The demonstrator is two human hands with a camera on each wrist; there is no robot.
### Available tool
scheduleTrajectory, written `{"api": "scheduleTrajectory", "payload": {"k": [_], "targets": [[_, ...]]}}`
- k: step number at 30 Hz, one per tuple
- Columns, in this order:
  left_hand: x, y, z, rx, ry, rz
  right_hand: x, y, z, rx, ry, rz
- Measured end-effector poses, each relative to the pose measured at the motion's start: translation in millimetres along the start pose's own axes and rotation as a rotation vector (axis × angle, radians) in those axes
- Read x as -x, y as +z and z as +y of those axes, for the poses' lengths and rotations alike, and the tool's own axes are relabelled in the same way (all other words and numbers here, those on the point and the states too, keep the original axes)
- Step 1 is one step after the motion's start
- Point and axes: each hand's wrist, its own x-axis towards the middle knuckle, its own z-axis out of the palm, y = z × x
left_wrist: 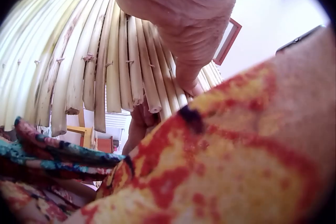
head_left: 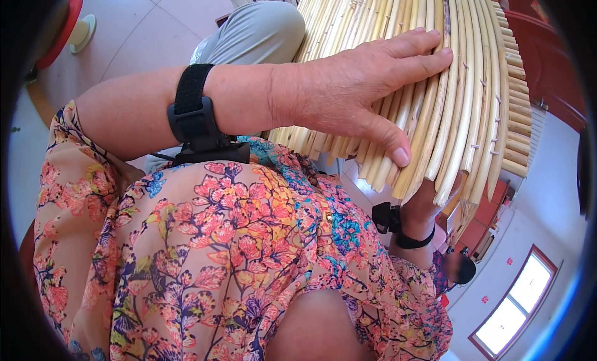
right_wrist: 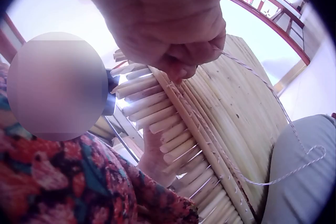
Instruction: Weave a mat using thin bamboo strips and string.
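A mat of pale stalks (head_left: 460,106), stitched side by side, fills the upper right of the head view. My left hand (head_left: 348,90) lies palm down on it, fingers stretched across the stalks and thumb near their cut ends. My right hand (head_left: 424,204) is under the near edge, largely hidden by stalk ends in the head view. In the right wrist view this right hand (right_wrist: 168,27) has curled fingers and pinches a thin twisted string (right_wrist: 268,183) close to the mat's edge. Short crosswise stalks (right_wrist: 157,112) stick out there beside a row of stitches.
A grey-trousered knee (head_left: 264,31) is beside the mat, and the string loops over it in the right wrist view. Another person (head_left: 459,269) is in the background at right. A window (head_left: 516,299) and a red round-edged object (head_left: 62,31) stand farther off.
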Motion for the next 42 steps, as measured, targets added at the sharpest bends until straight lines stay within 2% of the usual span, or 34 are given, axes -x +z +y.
{"api": "scheduleTrajectory", "payload": {"k": [10, 20, 22, 23, 25, 29, 36, 40, 42], "targets": [[-1.7, -1.7, -3.9, -0.012, 0.032, -0.017, 0.5, -5.1, -1.3, 0.006, -0.022, -0.006], [0.6, -4.1, -3.0, 0.076, 0.023, -0.037, -4.7, -11.8, 3.9, 0.095, -0.125, 0.016], [1.5, 0.7, -4.8, 0.079, 0.027, -0.025, -2.0, -18.0, 2.0, 0.183, -0.017, -0.142], [1.7, 4.4, -5.2, 0.079, 0.007, -0.003, 0.4, -13.8, 0.3, 0.183, -0.019, -0.144], [1.1, 5.6, -3.9, 0.076, -0.014, 0.021, 8.3, -1.0, -3.1, -0.190, 0.123, 0.067], [2.8, 5.9, -1.4, 0.102, 0.017, 0.041, 10.8, -2.9, 3.0, -0.084, 0.044, 0.039], [2.4, 4.5, 3.7, 0.063, 0.048, 0.040, 7.4, 3.0, -7.5, -0.132, 0.005, 0.013], [1.8, -3.6, 1.5, 0.052, 0.057, 0.019, -5.4, 12.9, -39.0, -0.247, -0.078, -0.113], [-0.5, -11.6, 1.8, 0.063, -0.023, -0.027, -12.8, 15.2, -47.1, -0.283, -0.129, -0.172]]}}
